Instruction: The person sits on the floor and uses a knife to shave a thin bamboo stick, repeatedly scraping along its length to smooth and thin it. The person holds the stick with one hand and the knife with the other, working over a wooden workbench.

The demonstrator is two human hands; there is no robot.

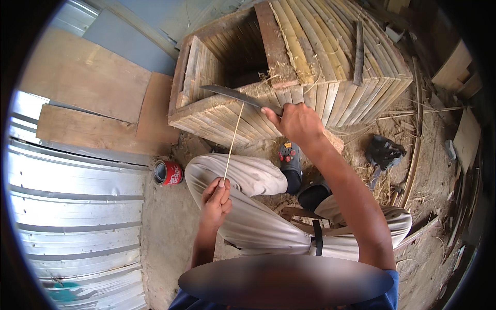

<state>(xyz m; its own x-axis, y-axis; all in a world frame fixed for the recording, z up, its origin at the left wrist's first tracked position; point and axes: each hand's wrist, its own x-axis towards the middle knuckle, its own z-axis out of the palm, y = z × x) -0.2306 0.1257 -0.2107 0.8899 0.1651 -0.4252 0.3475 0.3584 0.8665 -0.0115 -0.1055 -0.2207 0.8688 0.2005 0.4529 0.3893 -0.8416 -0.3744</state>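
My left hand (216, 200) pinches the lower end of a thin pale bamboo strip (234, 138), which slants up and away from me. In my right hand (299, 123) is the handle of a long dark-bladed knife (227, 92), its blade pointing left. The strip's far end meets the lower edge of the blade, or lies just under it; I cannot tell whether they touch. Right behind the knife stands a big box of bamboo slats (330, 98) with a square opening framed in wood.
On the left are a corrugated metal wall (77, 206) and plywood boards (88, 77). A red can (173, 173) stands beside my left knee. To the right, a black plastic bag (385, 151) lies among shavings and loose strips. A dark flat strip (358, 54) rests on the box.
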